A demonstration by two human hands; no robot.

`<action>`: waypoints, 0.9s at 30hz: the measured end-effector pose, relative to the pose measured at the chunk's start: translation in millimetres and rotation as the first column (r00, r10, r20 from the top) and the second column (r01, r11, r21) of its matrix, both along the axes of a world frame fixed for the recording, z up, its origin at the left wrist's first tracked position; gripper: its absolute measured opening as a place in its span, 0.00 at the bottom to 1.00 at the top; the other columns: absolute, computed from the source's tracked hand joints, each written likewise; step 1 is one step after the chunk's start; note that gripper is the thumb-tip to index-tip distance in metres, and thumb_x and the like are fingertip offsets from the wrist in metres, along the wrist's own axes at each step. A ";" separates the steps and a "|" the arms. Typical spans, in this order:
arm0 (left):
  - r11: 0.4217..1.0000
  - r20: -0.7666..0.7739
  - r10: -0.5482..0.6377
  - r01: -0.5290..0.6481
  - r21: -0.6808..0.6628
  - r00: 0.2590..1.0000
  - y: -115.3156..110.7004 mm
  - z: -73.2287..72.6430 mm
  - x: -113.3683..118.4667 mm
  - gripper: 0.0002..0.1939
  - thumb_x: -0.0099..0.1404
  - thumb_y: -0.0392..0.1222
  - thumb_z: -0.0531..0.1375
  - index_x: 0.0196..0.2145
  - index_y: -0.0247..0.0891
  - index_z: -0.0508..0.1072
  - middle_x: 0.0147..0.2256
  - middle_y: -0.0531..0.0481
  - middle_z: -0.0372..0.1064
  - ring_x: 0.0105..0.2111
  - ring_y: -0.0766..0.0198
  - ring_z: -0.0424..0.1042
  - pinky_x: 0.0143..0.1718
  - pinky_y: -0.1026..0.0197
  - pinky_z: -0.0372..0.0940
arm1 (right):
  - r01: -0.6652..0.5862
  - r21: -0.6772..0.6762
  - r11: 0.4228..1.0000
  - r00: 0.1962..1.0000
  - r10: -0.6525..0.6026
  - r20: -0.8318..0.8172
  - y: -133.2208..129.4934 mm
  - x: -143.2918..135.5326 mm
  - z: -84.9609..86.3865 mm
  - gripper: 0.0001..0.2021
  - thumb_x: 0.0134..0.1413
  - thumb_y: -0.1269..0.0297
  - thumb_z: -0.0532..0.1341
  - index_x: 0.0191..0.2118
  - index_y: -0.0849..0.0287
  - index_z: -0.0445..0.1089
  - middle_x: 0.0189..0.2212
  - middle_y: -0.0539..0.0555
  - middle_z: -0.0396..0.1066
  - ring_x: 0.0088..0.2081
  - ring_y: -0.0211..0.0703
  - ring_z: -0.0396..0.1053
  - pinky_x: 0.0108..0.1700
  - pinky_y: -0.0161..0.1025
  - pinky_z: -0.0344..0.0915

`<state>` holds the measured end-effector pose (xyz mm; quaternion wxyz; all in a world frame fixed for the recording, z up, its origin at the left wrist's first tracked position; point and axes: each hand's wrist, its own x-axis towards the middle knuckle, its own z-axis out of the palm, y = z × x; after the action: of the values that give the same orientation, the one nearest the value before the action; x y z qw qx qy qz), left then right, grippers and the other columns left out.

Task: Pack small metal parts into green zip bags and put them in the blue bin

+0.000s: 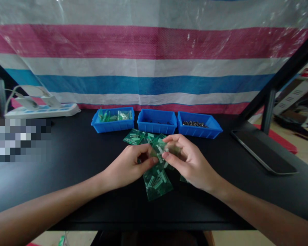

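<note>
A small green see-through plastic bag [159,149] with pale, slim pieces inside is held up between my two hands. My left hand [128,164] pinches its left side with thumb and forefinger. On the other side, my right hand [192,162] has its thumb and fingers closed on the bag's right edge. Below them, a similar green bag [157,183] of pale strips lies on the black table [92,205]. More green bags [135,136] are spread just behind the hands, partly covered by them.
Three blue bins stand in a row at the back: the left bin [113,127] has green bags, the middle bin [157,128] small dark pieces, the right bin [199,131] shiny metal parts. A phone-like dark slab [264,152] lies right; a power strip [45,111] sits back left.
</note>
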<state>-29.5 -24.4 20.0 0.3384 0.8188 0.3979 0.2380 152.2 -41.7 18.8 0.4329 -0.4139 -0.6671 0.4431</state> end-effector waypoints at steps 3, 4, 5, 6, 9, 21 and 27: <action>0.998 0.117 0.058 -0.054 -0.041 0.991 8.0 -5.2 -2.9 0.12 0.61 0.44 0.53 0.24 0.35 0.61 0.20 0.57 0.56 0.22 0.70 0.56 0.23 0.67 0.54 | -0.021 -0.065 0.998 0.999 0.019 -0.036 7.7 2.3 -3.7 0.09 0.49 0.65 0.60 0.36 0.60 0.62 0.28 0.50 0.65 0.31 0.37 0.65 0.33 0.35 0.63; 0.996 0.151 0.071 -0.063 -0.057 0.986 9.9 -7.5 -3.5 0.11 0.61 0.44 0.53 0.25 0.35 0.61 0.20 0.57 0.55 0.22 0.71 0.56 0.22 0.67 0.54 | -0.027 -0.076 0.997 0.999 0.025 -0.028 10.3 3.3 -5.3 0.07 0.49 0.65 0.59 0.33 0.60 0.62 0.27 0.50 0.65 0.30 0.36 0.65 0.33 0.36 0.62; 0.995 0.182 0.082 -0.069 -0.074 0.980 11.3 -9.6 -3.9 0.10 0.61 0.44 0.53 0.26 0.35 0.61 0.20 0.58 0.54 0.21 0.71 0.55 0.22 0.67 0.53 | -0.033 -0.086 0.996 0.999 0.031 -0.016 12.3 4.2 -6.7 0.06 0.50 0.64 0.59 0.31 0.61 0.63 0.26 0.49 0.65 0.29 0.36 0.64 0.32 0.35 0.62; 0.994 0.208 0.086 -0.069 -0.091 0.974 12.1 -11.3 -4.0 0.09 0.61 0.43 0.53 0.27 0.36 0.60 0.21 0.58 0.54 0.21 0.71 0.56 0.22 0.67 0.53 | -0.040 -0.095 0.995 0.999 0.039 -0.006 13.7 4.9 -7.6 0.06 0.50 0.64 0.59 0.29 0.61 0.63 0.25 0.49 0.64 0.28 0.35 0.63 0.31 0.35 0.61; 0.992 0.252 0.073 -0.043 -0.122 0.965 11.0 -11.1 -4.3 0.08 0.61 0.42 0.54 0.29 0.36 0.60 0.22 0.58 0.54 0.22 0.71 0.56 0.23 0.68 0.54 | -0.067 -0.108 0.992 0.998 0.067 0.001 13.4 5.5 -7.1 0.07 0.50 0.63 0.59 0.28 0.61 0.62 0.22 0.47 0.61 0.25 0.34 0.60 0.28 0.34 0.58; 0.998 0.225 0.039 -0.026 -0.061 0.973 1.0 13.8 -7.1 0.09 0.61 0.43 0.54 0.27 0.36 0.59 0.22 0.57 0.53 0.23 0.71 0.54 0.23 0.68 0.53 | 0.001 0.006 1.000 1.000 -0.001 -0.004 6.3 3.9 0.5 0.10 0.49 0.63 0.60 0.24 0.60 0.59 0.20 0.46 0.57 0.23 0.32 0.55 0.25 0.33 0.54; 0.998 0.268 0.039 -0.026 -0.053 0.963 4.0 9.8 -7.7 0.10 0.61 0.43 0.55 0.27 0.36 0.58 0.22 0.58 0.53 0.22 0.72 0.53 0.22 0.68 0.53 | 0.037 0.009 0.999 0.999 -0.037 -0.002 7.7 3.3 -2.0 0.12 0.48 0.62 0.61 0.23 0.59 0.57 0.20 0.45 0.55 0.23 0.32 0.54 0.25 0.32 0.53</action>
<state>-37.2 -20.4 29.8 0.4055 0.7637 0.3674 0.3425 155.5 -34.0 16.8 0.4434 -0.4237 -0.6610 0.4324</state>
